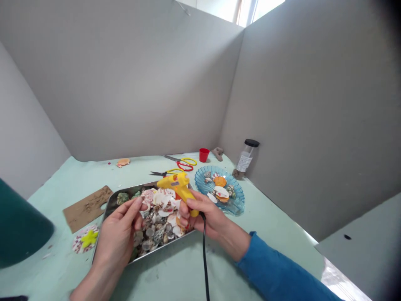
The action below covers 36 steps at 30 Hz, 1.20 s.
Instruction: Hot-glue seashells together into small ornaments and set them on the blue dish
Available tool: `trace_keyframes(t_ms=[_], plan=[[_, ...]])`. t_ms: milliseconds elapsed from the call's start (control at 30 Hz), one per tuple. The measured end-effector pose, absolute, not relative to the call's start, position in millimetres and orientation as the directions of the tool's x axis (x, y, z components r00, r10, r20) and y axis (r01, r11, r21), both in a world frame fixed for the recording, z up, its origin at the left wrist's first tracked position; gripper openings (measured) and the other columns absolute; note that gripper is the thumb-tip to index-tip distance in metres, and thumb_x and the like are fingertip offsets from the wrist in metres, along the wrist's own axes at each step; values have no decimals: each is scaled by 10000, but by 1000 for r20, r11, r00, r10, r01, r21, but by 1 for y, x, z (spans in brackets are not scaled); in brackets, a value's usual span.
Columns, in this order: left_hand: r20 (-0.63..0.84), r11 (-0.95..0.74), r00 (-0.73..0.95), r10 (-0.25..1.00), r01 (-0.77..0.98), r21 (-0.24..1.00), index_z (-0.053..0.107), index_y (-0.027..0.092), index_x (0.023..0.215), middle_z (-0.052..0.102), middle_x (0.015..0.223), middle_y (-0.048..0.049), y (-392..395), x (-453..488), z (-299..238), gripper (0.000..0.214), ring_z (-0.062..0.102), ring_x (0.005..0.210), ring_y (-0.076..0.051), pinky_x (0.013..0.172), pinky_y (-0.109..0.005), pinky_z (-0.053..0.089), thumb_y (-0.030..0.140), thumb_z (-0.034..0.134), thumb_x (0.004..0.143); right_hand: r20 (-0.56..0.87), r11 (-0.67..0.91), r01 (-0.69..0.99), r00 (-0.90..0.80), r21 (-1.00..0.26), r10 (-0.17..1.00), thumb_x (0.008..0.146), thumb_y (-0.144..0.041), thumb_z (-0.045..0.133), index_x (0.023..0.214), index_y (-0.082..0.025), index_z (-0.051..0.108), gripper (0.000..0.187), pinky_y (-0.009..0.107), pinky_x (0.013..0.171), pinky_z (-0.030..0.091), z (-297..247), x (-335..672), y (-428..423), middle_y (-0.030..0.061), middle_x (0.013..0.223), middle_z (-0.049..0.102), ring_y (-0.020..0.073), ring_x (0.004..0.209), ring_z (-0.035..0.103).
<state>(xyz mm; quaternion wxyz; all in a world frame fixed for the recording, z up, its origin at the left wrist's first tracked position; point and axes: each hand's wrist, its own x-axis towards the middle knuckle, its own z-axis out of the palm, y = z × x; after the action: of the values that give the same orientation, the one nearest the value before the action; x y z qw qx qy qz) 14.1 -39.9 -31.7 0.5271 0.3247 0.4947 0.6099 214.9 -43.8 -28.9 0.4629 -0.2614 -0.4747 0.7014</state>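
Right hand (203, 211) clamps the glue gun (182, 189), its nozzle (159, 184) pointing leftward near the left hand (119, 230), pinched on what I cannot tell.

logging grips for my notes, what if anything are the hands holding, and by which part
The right hand holds the yellow glue gun by its handle. Whether the left hand pinches anything cannot be told.

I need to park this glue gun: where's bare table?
Between the blue dish, right wall and blue sleeve; also between the tray and the black cord. Crowded: the shell-filled tray, and around the scissors and red cup.
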Motion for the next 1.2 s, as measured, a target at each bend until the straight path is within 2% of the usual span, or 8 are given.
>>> trace_keyframes(t_ms=[167,233,333,533,667,833,967,1200], plan=[[-164,80,-237,958,-328,941,662,165,778,628,707,31,-39,14,-32,327,351,432,-34,464,-189,381,395,817,602,48,-190,-440,-475,-878,879,739,-312,731,994,-190,552,335,246,509,350,-30,215,-36,-105,527,383,71,466,300],[-179,94,-243,953,-324,941,669,175,756,625,702,25,-38,13,-33,295,348,435,-41,459,-195,382,389,814,612,44,-185,-436,-465,-881,884,748,-296,732,1064,-175,557,381,238,493,335,-37,215,-36,-122,491,376,63,441,282],[-200,117,-250,947,-312,943,685,183,759,624,697,21,-38,13,-35,274,337,435,-43,458,-198,387,375,815,614,79,-114,-420,-416,-900,906,766,-321,711,1118,-173,557,412,249,497,335,-45,215,-38,-107,502,428,74,446,343],[-202,134,-284,937,-242,961,689,162,824,586,591,43,-38,17,-35,382,379,428,-51,450,-195,361,375,843,548,119,-22,-316,-419,-948,900,761,-336,692,1070,-162,604,365,265,545,344,-43,226,-44,-59,594,474,90,519,394],[-149,95,-289,946,-193,977,676,138,800,616,629,30,-41,18,-34,371,403,407,-41,441,-200,335,379,824,559,20,-14,-107,-317,-994,948,810,-403,650,993,-166,631,300,257,503,325,-45,231,-46,-66,533,439,88,477,379],[-123,76,-241,963,-197,978,658,134,791,595,582,38,-40,17,-35,306,403,392,-33,425,-185,275,353,792,623,-10,38,129,-348,-991,937,834,-431,629,963,-219,663,251,271,484,341,-49,230,-45,-37,542,470,117,487,408],[-100,61,-211,972,-184,981,652,144,776,501,462,71,-41,16,-37,248,385,388,-39,437,-181,266,335,771,671,76,154,188,-370,-970,926,832,-415,631,924,-243,684,202,269,456,364,-49,229,-46,-3,613,545,128,494,439],[-109,77,-156,982,-201,977,656,159,795,482,422,74,-42,14,-39,242,376,392,-49,448,-188,270,356,758,700,111,218,245,-387,-945,916,852,-380,618,986,-253,717,209,261,437,405,-58,233,-47,41,716,636,169,588,543]])
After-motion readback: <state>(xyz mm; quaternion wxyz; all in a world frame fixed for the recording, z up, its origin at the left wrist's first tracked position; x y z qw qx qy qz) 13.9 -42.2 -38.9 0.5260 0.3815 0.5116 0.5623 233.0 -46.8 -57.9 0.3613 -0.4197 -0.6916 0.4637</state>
